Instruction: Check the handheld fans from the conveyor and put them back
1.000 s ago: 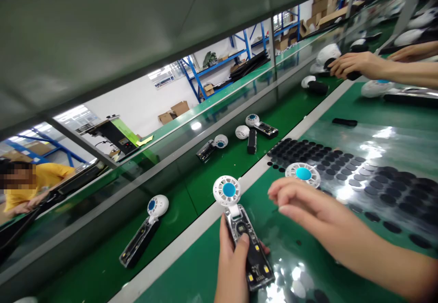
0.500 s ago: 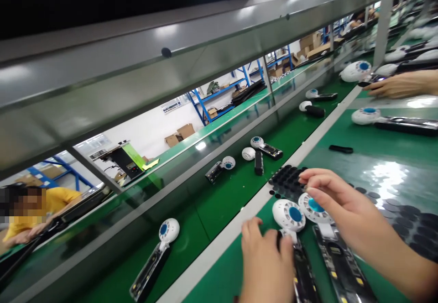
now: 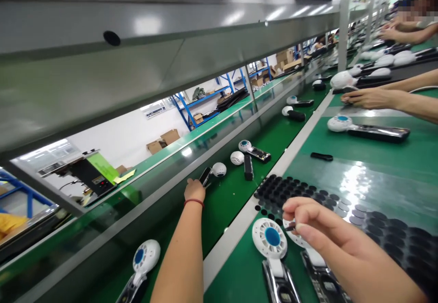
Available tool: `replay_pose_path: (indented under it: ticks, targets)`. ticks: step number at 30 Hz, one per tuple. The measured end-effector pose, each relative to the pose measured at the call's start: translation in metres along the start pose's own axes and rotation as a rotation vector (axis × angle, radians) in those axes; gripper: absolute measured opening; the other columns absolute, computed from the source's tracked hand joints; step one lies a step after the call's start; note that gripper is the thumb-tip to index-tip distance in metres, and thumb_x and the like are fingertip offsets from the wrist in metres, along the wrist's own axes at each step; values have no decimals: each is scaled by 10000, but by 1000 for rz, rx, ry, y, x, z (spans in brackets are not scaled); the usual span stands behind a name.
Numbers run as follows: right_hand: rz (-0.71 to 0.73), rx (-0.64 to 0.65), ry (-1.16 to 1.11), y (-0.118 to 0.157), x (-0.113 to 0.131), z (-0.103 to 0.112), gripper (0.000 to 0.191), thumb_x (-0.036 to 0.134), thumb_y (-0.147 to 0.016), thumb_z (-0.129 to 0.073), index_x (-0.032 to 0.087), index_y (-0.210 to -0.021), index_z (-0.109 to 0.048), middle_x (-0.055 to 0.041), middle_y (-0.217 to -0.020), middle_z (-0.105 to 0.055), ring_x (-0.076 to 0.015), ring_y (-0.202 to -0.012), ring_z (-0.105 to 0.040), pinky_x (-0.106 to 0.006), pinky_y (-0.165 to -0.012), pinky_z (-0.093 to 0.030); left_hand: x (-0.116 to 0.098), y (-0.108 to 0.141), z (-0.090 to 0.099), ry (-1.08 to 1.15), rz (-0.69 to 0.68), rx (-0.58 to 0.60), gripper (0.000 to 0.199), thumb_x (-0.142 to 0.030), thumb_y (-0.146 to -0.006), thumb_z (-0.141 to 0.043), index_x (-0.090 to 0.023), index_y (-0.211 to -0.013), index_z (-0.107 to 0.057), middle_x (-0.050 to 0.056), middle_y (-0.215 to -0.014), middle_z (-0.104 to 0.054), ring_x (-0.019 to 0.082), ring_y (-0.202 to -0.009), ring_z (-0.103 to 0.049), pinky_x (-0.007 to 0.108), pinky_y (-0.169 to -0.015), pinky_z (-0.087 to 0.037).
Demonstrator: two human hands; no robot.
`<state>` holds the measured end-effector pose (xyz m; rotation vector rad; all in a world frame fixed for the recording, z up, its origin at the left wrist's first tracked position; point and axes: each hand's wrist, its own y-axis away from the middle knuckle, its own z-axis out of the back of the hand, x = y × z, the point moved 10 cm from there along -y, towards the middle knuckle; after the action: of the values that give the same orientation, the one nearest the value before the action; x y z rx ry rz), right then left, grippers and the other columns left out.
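My left hand (image 3: 195,190), with a red band at the wrist, reaches out over the belt and closes on the black handle of a handheld device with a white round head (image 3: 219,169). Nearer me, my right hand (image 3: 321,225) pinches a small dark piece (image 3: 290,227) between thumb and fingertips. Below and left of that hand lies a device with a vented white head and blue centre (image 3: 273,237), its handle open on top. A second device (image 3: 321,271) beside it is partly hidden by my right hand. Black round pads (image 3: 294,189) lie in rows on a sheet just behind.
The green belt (image 3: 219,216) carries several more devices, one at the lower left (image 3: 145,255). A pale rail (image 3: 239,234) divides belt from worktop. Another device (image 3: 372,129) and a black strip (image 3: 321,156) lie to the right. A co-worker's hands (image 3: 372,97) work beyond; a metal beam (image 3: 171,61) crosses above.
My left hand has left the near device and stretched forward-left to one on the belt. My right hand stays over the near devices, now showing a small dark piece. The view has turned right.
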<state>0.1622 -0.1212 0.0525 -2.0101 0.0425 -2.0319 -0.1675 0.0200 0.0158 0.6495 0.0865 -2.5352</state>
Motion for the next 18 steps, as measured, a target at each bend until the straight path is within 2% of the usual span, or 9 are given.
replay_pose_path:
  ticks: [2, 4, 6, 8, 10, 11, 14, 16, 18]
  targets:
    - [-31, 65, 16, 1, 0, -6, 272, 508, -815, -470, 255, -737, -531, -12, -1054, -545, -205, -1037, -517, -217, -779, -499, 4, 15, -9, 150, 72, 102, 306, -311, -819, -548, -150, -1079, -541, 84, -1134, -544, 215, -991, -543, 428, -826, -462]
    - [-64, 99, 22, 0, 0, -11, 273, 503, -805, -478, 246, -742, -544, -29, -1112, -527, -236, -1095, -483, -255, -801, -498, 8, 47, -17, 353, 136, 210, 300, -355, -833, -519, -138, -1038, -549, 71, -1024, -589, 180, -872, -583, 383, -747, -497]
    - [-78, 100, -1, 0, 2, -13, 266, 489, -786, -501, 237, -719, -548, -35, -1161, -510, -259, -1146, -441, -303, -856, -474, 9, 93, -21, 591, 160, 286, 337, -409, -862, -441, -126, -1022, -529, 70, -953, -607, 154, -792, -604, 347, -710, -512]
    - [-83, 142, -48, 3, 7, -20, 245, 460, -775, -523, 231, -688, -536, -33, -1149, -525, -262, -1148, -439, -347, -897, -444, 8, 148, -20, 815, 134, 319, 359, -430, -887, -335, -127, -1013, -482, 83, -943, -614, 145, -815, -628, 304, -760, -506]
    - [-82, 267, -113, 11, 14, -38, 217, 413, -791, -520, 226, -679, -522, -31, -1089, -556, -245, -1122, -464, -372, -924, -417, 11, 202, -22, 975, 108, 344, 301, -409, -868, -367, -154, -1012, -437, 94, -1007, -612, 162, -901, -628, 272, -788, -493]
    - [-84, 334, -155, 17, 18, -47, 197, 381, -803, -512, 223, -685, -520, -31, -1070, -564, -236, -1114, -473, -375, -931, -410, 12, 226, -25, 1067, 105, 369, 299, -384, -831, -452, -175, -1040, -407, 84, -1003, -620, 170, -889, -633, 250, -724, -499]
    - [-100, 513, -285, 38, 35, -78, 126, 268, -807, -516, 213, -694, -524, -26, -1137, -545, -208, -1144, -465, -358, -961, -385, 21, 284, -46, 1261, 154, 486, 652, -372, -670, -673, -201, -1162, -281, 39, -712, -648, 163, -578, -626, 201, -456, -406]
    - [-128, 596, -361, 51, 44, -97, 103, 211, -798, -529, 210, -695, -520, -17, -1190, -522, -194, -1155, -467, -342, -970, -376, 23, 306, -57, 1313, 110, 518, 927, -406, -572, -751, -185, -1254, -163, 2, -559, -613, 164, -451, -581, 209, -420, -358]
    - [-144, 657, -440, 58, 53, -114, 102, 200, -811, -532, 211, -711, -514, -16, -1188, -525, -185, -1151, -480, -329, -967, -379, 25, 320, -63, 1408, 66, 497, 1093, -401, -511, -788, -161, -1300, -70, -11, -520, -604, 164, -442, -573, 214, -442, -354]
